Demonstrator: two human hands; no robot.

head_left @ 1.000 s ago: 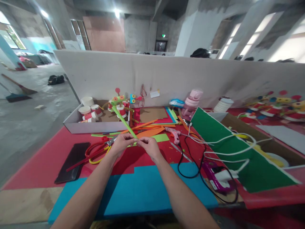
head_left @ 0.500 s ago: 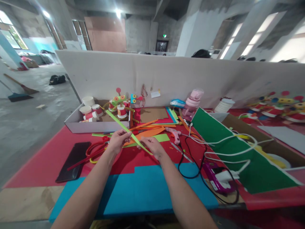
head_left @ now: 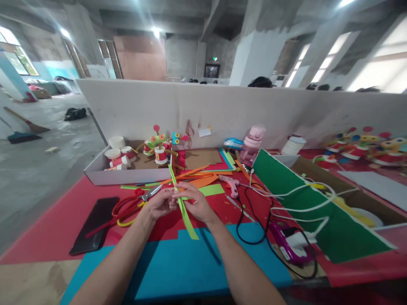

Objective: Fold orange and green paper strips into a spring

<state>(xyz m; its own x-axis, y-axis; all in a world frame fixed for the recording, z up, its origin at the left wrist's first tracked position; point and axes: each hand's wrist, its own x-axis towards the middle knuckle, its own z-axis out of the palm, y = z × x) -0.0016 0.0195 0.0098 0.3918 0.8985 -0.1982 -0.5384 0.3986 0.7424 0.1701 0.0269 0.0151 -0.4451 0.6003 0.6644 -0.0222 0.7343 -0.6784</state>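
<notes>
Above the red table covering, a light-green paper strip (head_left: 186,218) runs between my two hands, its lower end toward me and its upper end pointing to the box. My left hand (head_left: 162,203) is closed on the strip near its middle. From the other side my right hand (head_left: 193,203) pinches it, fingertips almost meeting those of the left. The strip seems to be doubled or crossed above my fingers; I cannot tell which. Left of my left hand lie scissors (head_left: 127,207) with red and yellow handles. Just beyond my right hand is a flat light-green paper piece (head_left: 213,190).
A white box (head_left: 127,176) with paper cups stands at the back left, a phone (head_left: 94,226) nearer. A pink glue gun (head_left: 231,184), cables and a purple power strip (head_left: 290,243) lie right, beside a green-walled box (head_left: 305,207). Blue sheets (head_left: 178,267) cover the front.
The strip has swung from a diagonal to a steeper slant, its near end now hanging toward me. My right hand has moved left, close against my left hand.
</notes>
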